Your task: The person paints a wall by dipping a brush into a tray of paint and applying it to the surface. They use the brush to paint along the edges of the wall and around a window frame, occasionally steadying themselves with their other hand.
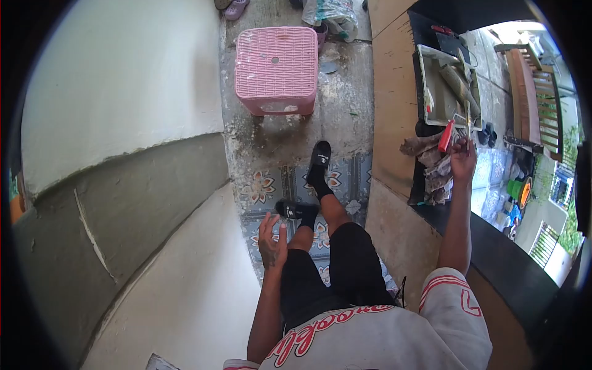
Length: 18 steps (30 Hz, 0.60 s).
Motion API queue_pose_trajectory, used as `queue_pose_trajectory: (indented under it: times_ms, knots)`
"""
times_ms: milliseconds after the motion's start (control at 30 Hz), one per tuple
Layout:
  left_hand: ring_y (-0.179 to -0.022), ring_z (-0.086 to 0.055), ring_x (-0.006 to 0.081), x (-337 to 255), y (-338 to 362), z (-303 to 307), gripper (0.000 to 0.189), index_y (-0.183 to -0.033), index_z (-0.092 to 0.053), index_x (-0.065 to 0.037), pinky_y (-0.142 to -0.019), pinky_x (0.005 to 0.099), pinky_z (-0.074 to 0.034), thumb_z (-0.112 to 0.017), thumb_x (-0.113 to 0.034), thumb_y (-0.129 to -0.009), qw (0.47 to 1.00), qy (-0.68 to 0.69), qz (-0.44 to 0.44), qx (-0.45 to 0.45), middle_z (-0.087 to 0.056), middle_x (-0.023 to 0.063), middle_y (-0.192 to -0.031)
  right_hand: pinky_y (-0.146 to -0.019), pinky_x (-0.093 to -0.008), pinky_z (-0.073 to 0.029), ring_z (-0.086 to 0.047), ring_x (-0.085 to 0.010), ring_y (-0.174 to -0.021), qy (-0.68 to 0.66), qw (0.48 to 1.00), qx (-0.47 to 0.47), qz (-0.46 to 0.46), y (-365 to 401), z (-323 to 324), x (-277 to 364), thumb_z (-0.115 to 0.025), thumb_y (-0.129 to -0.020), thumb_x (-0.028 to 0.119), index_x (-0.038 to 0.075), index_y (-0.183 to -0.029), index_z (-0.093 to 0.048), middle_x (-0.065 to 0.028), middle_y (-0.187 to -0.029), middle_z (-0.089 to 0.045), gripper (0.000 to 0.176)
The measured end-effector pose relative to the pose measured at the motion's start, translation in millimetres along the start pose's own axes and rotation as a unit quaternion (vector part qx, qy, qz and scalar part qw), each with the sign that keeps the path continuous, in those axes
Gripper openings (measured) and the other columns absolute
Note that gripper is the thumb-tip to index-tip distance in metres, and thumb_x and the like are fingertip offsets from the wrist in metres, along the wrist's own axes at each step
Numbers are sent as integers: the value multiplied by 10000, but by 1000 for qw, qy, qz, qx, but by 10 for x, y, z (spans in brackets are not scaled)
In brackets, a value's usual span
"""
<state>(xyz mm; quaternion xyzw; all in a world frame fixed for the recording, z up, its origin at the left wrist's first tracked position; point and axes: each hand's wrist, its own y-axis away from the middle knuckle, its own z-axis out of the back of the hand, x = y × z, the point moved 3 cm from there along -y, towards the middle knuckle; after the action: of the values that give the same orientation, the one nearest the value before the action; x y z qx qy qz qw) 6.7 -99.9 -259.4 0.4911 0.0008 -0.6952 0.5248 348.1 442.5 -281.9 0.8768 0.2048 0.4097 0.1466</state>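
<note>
My left hand (271,245) hangs over the patterned tiles beside my left leg, fingers apart, holding nothing. Out at the right, my right hand (462,161) is closed around the lower end of a thin, pale tool (468,121), whose exact kind is too small to tell. Just left of its fingers is a red handle (446,137), which seems to belong to a wire-framed roller. Beyond them a paint-stained tray (434,92) rests on the dark ledge, with a grey roller (456,83) lying in it. Crumpled rags (436,169) lie left of my right hand.
A pink woven-pattern stool (276,65) stands on the stained floor ahead. At the left is a white wall (123,80) with a grey band (142,197). The dark ledge (493,237) runs along the right, with a wooden bench (524,92) beyond it.
</note>
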Motion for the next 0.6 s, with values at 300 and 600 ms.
queue_pose_trajectory:
  times_ms: [300,600]
  knots:
    - [-1130,-611,288,1153,621,631,308,-1220,-645,-50,-868,371,-548,-635,-181,-941,998,-26,30,-51,-508,168,-1401,-733,-312,-497,-648,-195,-893,36,992,-116,39,473,60,-446,-574,-984,175,-15,-1116,-612,-100,-1015,-682,234]
    - [-1209,-565,302,1263,635,541,311,-1217,-648,-58,-884,420,-534,-631,-203,-942,994,29,99,-41,-510,155,-1403,-737,-315,-492,-643,-188,-858,31,994,-62,-81,1243,-190,-996,-617,-954,158,30,-1046,-651,-68,-900,-695,161]
